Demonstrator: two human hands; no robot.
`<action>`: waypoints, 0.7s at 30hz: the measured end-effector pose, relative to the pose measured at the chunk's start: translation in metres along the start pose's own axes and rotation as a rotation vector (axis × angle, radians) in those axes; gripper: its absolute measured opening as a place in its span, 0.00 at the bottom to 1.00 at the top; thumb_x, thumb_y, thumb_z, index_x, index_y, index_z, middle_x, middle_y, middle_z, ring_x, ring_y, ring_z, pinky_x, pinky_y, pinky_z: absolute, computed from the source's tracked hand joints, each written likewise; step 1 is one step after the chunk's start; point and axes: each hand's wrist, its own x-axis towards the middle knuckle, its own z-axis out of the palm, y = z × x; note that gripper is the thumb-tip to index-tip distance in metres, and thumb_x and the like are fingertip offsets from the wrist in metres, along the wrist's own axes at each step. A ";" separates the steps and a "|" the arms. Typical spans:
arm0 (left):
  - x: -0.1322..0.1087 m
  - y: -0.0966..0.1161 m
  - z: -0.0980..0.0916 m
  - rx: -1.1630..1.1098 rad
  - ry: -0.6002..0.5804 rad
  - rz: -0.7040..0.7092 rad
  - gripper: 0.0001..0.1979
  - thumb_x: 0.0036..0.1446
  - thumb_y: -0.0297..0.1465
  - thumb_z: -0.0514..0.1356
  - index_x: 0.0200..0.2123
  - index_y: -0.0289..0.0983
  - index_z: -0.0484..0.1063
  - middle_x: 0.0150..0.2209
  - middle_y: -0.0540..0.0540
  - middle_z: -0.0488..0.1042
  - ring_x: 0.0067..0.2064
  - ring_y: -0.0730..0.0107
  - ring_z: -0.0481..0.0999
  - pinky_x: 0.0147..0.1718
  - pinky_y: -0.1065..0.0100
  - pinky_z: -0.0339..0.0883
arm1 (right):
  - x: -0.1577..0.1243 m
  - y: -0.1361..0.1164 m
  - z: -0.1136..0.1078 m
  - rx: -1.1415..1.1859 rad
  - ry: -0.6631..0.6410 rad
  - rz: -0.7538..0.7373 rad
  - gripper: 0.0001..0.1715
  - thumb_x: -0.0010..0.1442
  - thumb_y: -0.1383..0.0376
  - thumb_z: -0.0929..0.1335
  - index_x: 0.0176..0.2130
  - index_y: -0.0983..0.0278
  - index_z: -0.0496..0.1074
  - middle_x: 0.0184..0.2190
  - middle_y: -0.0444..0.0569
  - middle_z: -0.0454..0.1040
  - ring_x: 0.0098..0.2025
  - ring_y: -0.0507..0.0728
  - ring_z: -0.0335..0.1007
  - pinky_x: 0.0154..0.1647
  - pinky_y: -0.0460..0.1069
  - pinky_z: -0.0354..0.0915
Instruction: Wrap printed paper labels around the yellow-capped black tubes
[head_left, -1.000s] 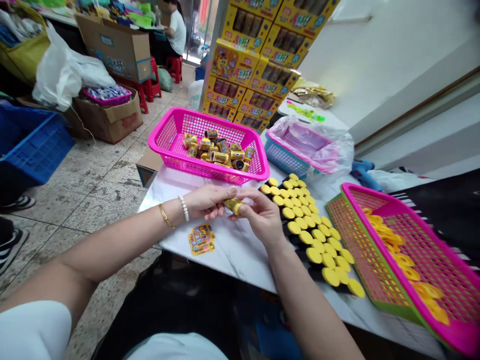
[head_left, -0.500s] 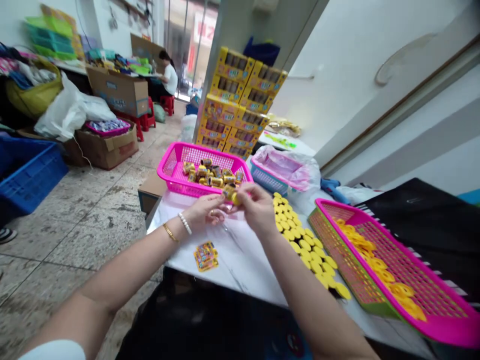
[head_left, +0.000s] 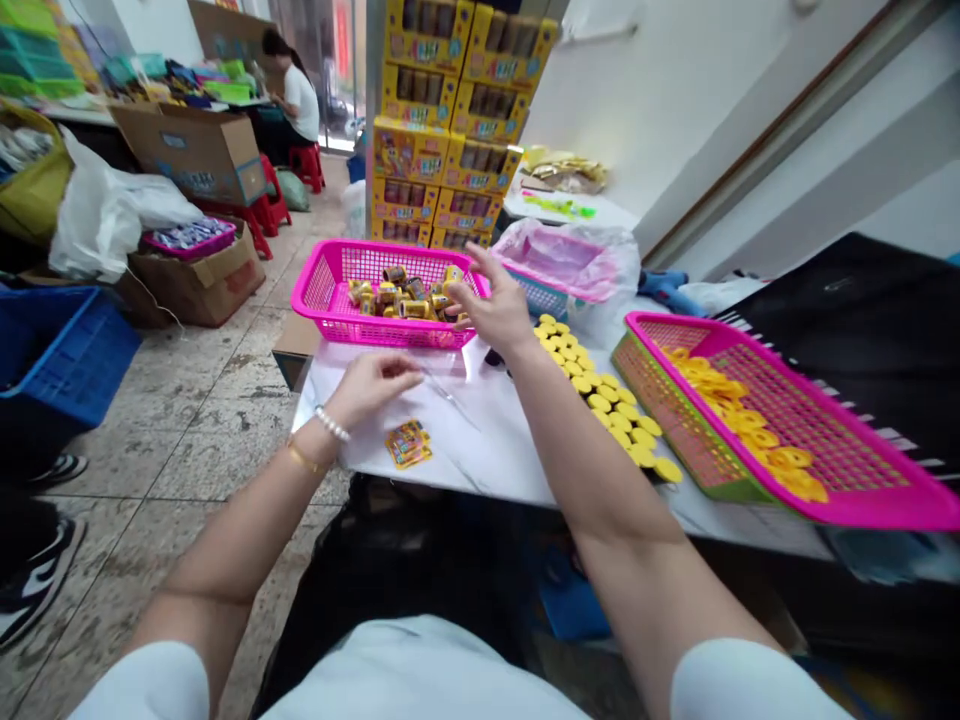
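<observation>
My right hand (head_left: 496, 308) is over the right end of a pink basket (head_left: 330, 325), fingers spread. A small yellow printed cylinder (head_left: 453, 274) is just beyond its fingertips, apart from them as far as I can see. Inside the basket lie several similar brown and yellow cylinders (head_left: 412, 308). My left hand (head_left: 370, 388), wearing a bead bracelet, hovers above the white table with its fingers loosely curved and nothing visible in them. Just below it on the table is a small pile of printed yellow-orange labels (head_left: 409, 443).
Rows of yellow round lids on dark pots (head_left: 600, 400) stand right of my forearm. Beyond them, a pink and green basket (head_left: 840, 450) holds yellow rings (head_left: 750, 425). Stacked yellow boxes (head_left: 450, 130) rise behind. A person (head_left: 300, 100) sits at the far table.
My hands have parted. The cylinder they held together is out of them; my right hand has moved forward over the pink basket and opened, while my left has drawn back toward the labels.
</observation>
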 end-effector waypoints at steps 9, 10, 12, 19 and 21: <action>-0.055 -0.021 0.014 0.612 -0.044 0.173 0.06 0.53 0.26 0.67 0.24 0.38 0.78 0.27 0.47 0.76 0.34 0.65 0.73 0.38 0.64 0.64 | -0.106 0.012 -0.040 -0.779 -0.189 -0.127 0.13 0.66 0.62 0.68 0.35 0.61 0.82 0.40 0.52 0.81 0.40 0.59 0.76 0.41 0.52 0.71; -0.052 -0.021 0.015 0.607 -0.044 0.169 0.07 0.53 0.27 0.66 0.23 0.38 0.76 0.26 0.47 0.75 0.33 0.65 0.72 0.37 0.65 0.64 | -0.104 0.015 -0.045 -0.895 -0.170 -0.085 0.13 0.66 0.61 0.67 0.37 0.61 0.82 0.41 0.52 0.81 0.41 0.60 0.74 0.41 0.52 0.69; -0.046 -0.021 0.016 0.597 -0.023 0.168 0.08 0.54 0.28 0.65 0.23 0.37 0.74 0.25 0.48 0.73 0.31 0.67 0.71 0.34 0.66 0.63 | -0.091 0.020 -0.055 -1.098 -0.125 -0.025 0.13 0.65 0.61 0.67 0.42 0.61 0.82 0.44 0.55 0.79 0.45 0.63 0.70 0.43 0.54 0.66; -0.050 -0.009 0.017 0.281 0.258 0.218 0.06 0.57 0.32 0.62 0.29 0.37 0.73 0.37 0.45 0.75 0.34 0.70 0.73 0.34 0.69 0.68 | -0.040 0.037 -0.056 -1.364 -0.265 -0.078 0.15 0.61 0.65 0.68 0.47 0.66 0.79 0.52 0.62 0.73 0.53 0.69 0.58 0.49 0.59 0.55; -0.054 -0.003 0.017 0.134 0.255 0.161 0.07 0.58 0.35 0.63 0.32 0.37 0.74 0.40 0.45 0.76 0.34 0.72 0.75 0.34 0.70 0.69 | -0.041 0.038 -0.052 -1.374 -0.324 -0.088 0.14 0.63 0.68 0.66 0.45 0.66 0.80 0.45 0.62 0.76 0.49 0.67 0.60 0.47 0.58 0.54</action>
